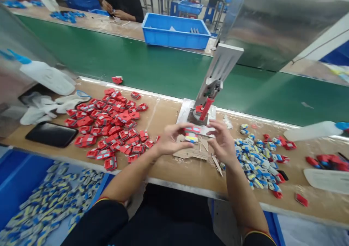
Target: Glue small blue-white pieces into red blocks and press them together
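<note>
My left hand [174, 138] holds a small red, white and yellow toy-like part [192, 133] between thumb and fingers, in front of the press. My right hand [221, 140] is just to the right of the part, thumb and fingers apart, with nothing seen between them. Behind the hands stands a metal toggle press [211, 86] with a red handle [206, 109]; a red piece lies at its base. Left of my hands is a heap of red parts [114, 119]. A pile of blue, white and yellow parts [256, 160] lies to the right.
Beyond the bench runs a green conveyor belt [122, 60], with a blue crate [176, 31] on its far side. A black phone [51, 134], gloves [43, 106] and white bottles [49, 77] flank the work area. Another person's hands [116, 12] are across the belt.
</note>
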